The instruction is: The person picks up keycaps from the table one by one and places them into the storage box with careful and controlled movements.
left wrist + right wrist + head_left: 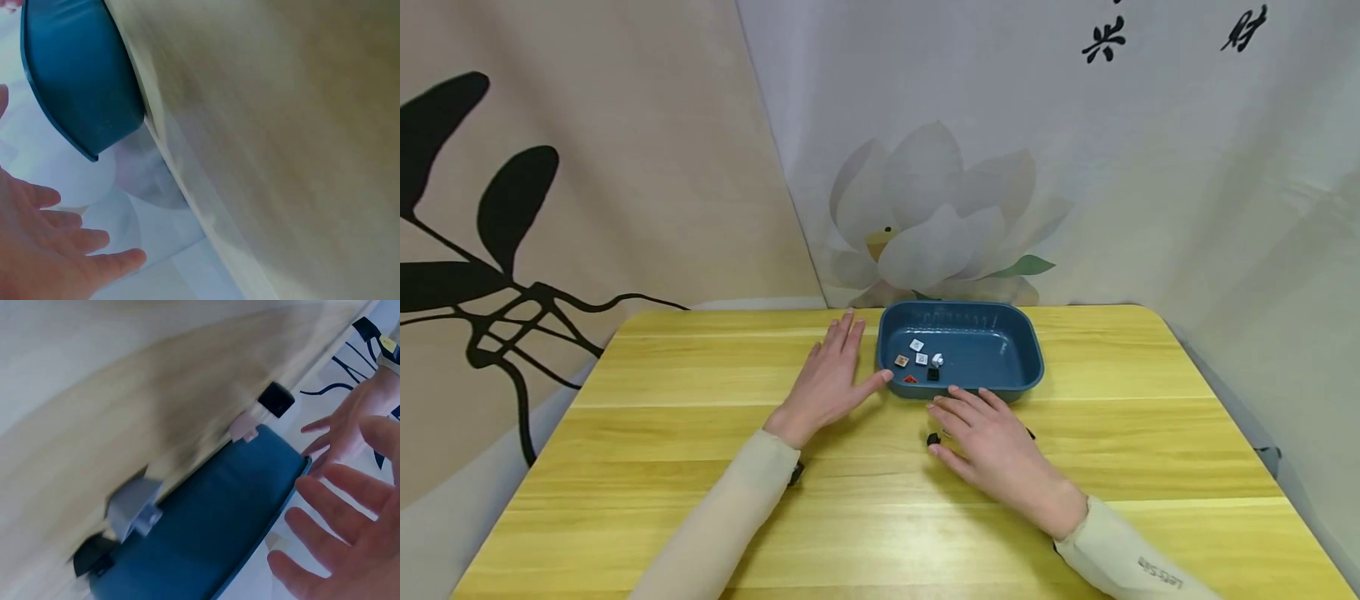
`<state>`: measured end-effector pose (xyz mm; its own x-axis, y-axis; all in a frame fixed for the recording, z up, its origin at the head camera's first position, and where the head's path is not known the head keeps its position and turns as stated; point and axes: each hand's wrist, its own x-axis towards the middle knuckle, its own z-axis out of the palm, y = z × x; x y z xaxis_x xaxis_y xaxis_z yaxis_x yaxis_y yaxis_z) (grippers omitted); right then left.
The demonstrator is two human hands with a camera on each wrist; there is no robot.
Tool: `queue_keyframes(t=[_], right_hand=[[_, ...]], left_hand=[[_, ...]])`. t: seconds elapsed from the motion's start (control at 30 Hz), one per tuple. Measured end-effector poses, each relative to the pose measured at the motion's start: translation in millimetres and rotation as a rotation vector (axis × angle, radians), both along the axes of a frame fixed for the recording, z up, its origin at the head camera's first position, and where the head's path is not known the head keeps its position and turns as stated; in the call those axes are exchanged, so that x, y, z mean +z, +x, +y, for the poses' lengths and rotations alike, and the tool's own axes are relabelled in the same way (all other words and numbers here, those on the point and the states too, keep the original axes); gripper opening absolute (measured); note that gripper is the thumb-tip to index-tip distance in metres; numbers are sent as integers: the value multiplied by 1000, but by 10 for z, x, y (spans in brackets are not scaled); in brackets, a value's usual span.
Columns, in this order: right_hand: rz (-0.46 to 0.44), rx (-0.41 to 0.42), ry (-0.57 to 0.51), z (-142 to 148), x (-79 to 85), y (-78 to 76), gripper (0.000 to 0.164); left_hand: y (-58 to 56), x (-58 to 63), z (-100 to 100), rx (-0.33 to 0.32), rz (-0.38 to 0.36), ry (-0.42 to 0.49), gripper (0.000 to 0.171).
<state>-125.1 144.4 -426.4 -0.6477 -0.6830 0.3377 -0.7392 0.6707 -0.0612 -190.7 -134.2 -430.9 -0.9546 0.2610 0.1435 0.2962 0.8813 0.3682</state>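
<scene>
A blue rectangular tray point(988, 350) stands at the table's back edge. Small keycap-like pieces lie inside its left half: white ones point(921, 359), a brown one point(901, 361), a red one point(911, 379) and a black one point(933, 374). Beside the tray's left end, my left hand point(827, 379) has its fingers spread, the thumb near the rim. My right hand point(996, 450) hovers in front of the tray with relaxed fingers, holding nothing. In the right wrist view, black point(276, 399), pink point(244, 427) and grey point(132, 506) keycap-like pieces lie along the tray's front; my right hand partly hides them from above.
The wooden table point(850, 533) extends to both sides and toward me. Directly behind it hangs a pale cloth backdrop point(1150, 183) printed with a flower and dark leaves.
</scene>
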Motion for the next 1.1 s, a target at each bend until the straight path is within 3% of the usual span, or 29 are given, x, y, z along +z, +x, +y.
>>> queue_keyframes(t=[0.17, 0.4, 0.6, 0.77, 1.1], right_hand=[[-10, 32, 6, -66, -37, 3, 45], [-75, -8, 71, -101, -102, -1, 43], [-33, 4, 115, -122, -135, -9, 22], [-12, 16, 117, -138, -143, -18, 6], [-11, 42, 94, -140, -127, -1, 7]], left_hand=[[65, 2, -33, 3, 36, 20, 97], [160, 12, -54, 10, 71, 59, 92], [221, 33, -55, 2, 97, 85, 87], [234, 61, -5, -3, 96, 104, 86], [176, 105, 153, -14, 51, 97, 89]])
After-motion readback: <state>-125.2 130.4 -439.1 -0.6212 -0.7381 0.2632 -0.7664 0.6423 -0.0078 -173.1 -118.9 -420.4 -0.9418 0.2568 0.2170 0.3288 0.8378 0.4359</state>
